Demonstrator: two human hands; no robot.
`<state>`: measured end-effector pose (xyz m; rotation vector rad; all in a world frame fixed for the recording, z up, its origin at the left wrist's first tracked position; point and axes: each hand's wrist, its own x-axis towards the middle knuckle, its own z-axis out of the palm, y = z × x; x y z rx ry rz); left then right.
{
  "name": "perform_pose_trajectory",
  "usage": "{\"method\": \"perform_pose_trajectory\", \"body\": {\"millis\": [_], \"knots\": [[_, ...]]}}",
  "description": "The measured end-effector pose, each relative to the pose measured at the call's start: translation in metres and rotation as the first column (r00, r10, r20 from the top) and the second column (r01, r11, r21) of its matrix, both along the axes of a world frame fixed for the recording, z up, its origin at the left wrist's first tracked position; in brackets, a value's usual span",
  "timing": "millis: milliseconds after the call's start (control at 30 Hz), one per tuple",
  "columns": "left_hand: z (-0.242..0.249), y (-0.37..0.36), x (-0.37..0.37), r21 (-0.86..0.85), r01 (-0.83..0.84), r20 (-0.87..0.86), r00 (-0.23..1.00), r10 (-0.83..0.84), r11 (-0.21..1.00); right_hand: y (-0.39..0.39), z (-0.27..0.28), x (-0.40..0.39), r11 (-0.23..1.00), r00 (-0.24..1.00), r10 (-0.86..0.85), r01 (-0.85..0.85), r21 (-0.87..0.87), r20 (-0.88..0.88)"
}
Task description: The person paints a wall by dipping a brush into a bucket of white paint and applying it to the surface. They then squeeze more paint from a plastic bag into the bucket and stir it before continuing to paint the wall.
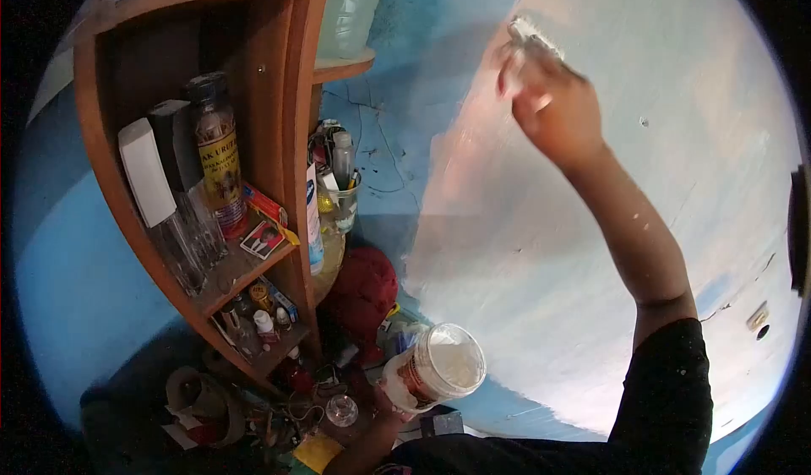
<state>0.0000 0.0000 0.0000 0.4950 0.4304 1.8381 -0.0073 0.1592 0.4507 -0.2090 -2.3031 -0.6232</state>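
Note:
My right hand is raised to the wall, its fingers closed on a white-coated paintbrush that is partly blurred. The brush is at the border where pale paint meets blue on the wall. Low down, my left hand grips a plastic tub from the side and below. White paint shows through the tub's open top, which tilts towards me. Most of the left fingers are hidden behind the tub.
A wooden shelf unit on the left holds a labelled bottle, a white box and small jars. Behind it stands a cup of pens. A red cloth bundle and mixed clutter lie below. A socket is on the wall.

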Motion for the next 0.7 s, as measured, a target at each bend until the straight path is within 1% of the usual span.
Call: {"method": "perform_pose_trajectory", "body": {"millis": [33, 67, 100, 133, 167, 200, 233, 267, 300, 333, 367, 433, 467, 500, 533, 567, 600, 633, 667, 700], "knots": [[-0.011, 0.004, 0.001, 0.090, 0.070, 0.188, 0.978, -0.086, 0.993, 0.012, -0.018, -0.002, 0.967, 1.000, 0.008, -0.012, 0.253, 0.016], [-0.018, 0.004, 0.003, 0.153, 0.096, 0.281, 0.950, -0.136, 0.984, 0.025, -0.041, -0.004, 0.871, 0.999, 0.014, -0.028, 0.490, 0.033], [-0.026, 0.004, 0.005, 0.216, 0.118, 0.367, 0.910, -0.193, 0.969, 0.034, -0.080, -0.005, 0.836, 0.996, -0.012, -0.040, 0.547, 0.091], [-0.032, 0.003, -0.001, 0.240, 0.120, 0.361, 0.910, -0.204, 0.963, 0.031, -0.116, -0.005, 0.848, 0.977, -0.048, -0.071, 0.525, 0.209], [-0.037, 0.004, -0.003, 0.269, 0.121, 0.359, 0.908, -0.216, 0.956, 0.047, -0.163, -0.004, 0.894, 0.899, -0.078, -0.128, 0.430, 0.430], [-0.042, 0.004, -0.003, 0.298, 0.122, 0.360, 0.904, -0.230, 0.947, 0.037, -0.191, 0.001, 0.919, 0.854, 0.009, -0.211, 0.332, 0.519], [-0.045, 0.001, 0.000, 0.322, 0.121, 0.366, 0.899, -0.242, 0.939, 0.037, -0.224, 0.005, 0.928, 0.848, 0.097, -0.265, 0.260, 0.521], [-0.035, -0.003, 0.002, 0.335, 0.078, 0.328, 0.924, -0.194, 0.939, 0.031, -0.238, 0.005, 0.926, 0.799, 0.143, -0.316, 0.205, 0.584], [-0.026, -0.008, 0.004, 0.347, 0.034, 0.293, 0.945, -0.143, 0.937, 0.023, -0.241, -0.001, 0.942, 0.758, 0.236, -0.332, 0.048, 0.608], [-0.021, -0.009, 0.004, 0.342, 0.030, 0.285, 0.949, -0.134, 0.939, 0.022, -0.237, -0.001, 0.956, 0.734, 0.285, -0.268, -0.123, 0.617], [-0.021, -0.009, 0.004, 0.335, 0.032, 0.283, 0.950, -0.133, 0.942, 0.024, -0.229, -0.003, 0.940, 0.714, 0.329, -0.189, -0.283, 0.617], [-0.020, -0.009, 0.003, 0.309, 0.041, 0.284, 0.949, -0.133, 0.950, 0.051, -0.208, -0.013, 0.956, 0.796, 0.269, -0.150, -0.254, 0.543], [-0.020, -0.008, 0.002, 0.300, 0.044, 0.286, 0.949, -0.133, 0.953, 0.056, -0.176, -0.015, 0.932, 0.839, 0.352, -0.271, -0.242, 0.416], [-0.020, -0.007, 0.002, 0.292, 0.047, 0.283, 0.950, -0.133, 0.955, 0.053, -0.133, -0.015, 0.898, 0.855, 0.435, -0.388, -0.210, 0.283], [-0.019, -0.006, 0.000, 0.286, 0.051, 0.281, 0.950, -0.134, 0.957, 0.053, -0.095, -0.015, 0.940, 0.898, 0.339, -0.333, -0.068, 0.281], [-0.019, -0.005, -0.001, 0.283, 0.052, 0.281, 0.950, -0.135, 0.958, 0.047, -0.058, -0.011, 0.951, 0.956, 0.186, -0.233, 0.203, 0.226], [-0.019, -0.006, -0.002, 0.273, 0.055, 0.280, 0.951, -0.134, 0.960, 0.040, -0.023, -0.009, 0.935, 0.944, 0.314, -0.326, 0.138, 0.101], [-0.018, -0.005, -0.002, 0.268, 0.054, 0.279, 0.951, -0.131, 0.962, 0.029, 0.002, -0.003, 0.948, 0.954, 0.295, -0.284, 0.145, -0.061], [-0.018, -0.006, -0.001, 0.260, 0.057, 0.277, 0.952, -0.131, 0.964, 0.018, 0.020, 0.000, 0.952, 0.951, 0.277, -0.253, 0.171, -0.136], [-0.018, -0.006, 0.000, 0.253, 0.060, 0.279, 0.951, -0.133, 0.965, 0.020, 0.027, 0.002, 0.959, 0.960, 0.209, -0.164, 0.232, -0.185]]}}
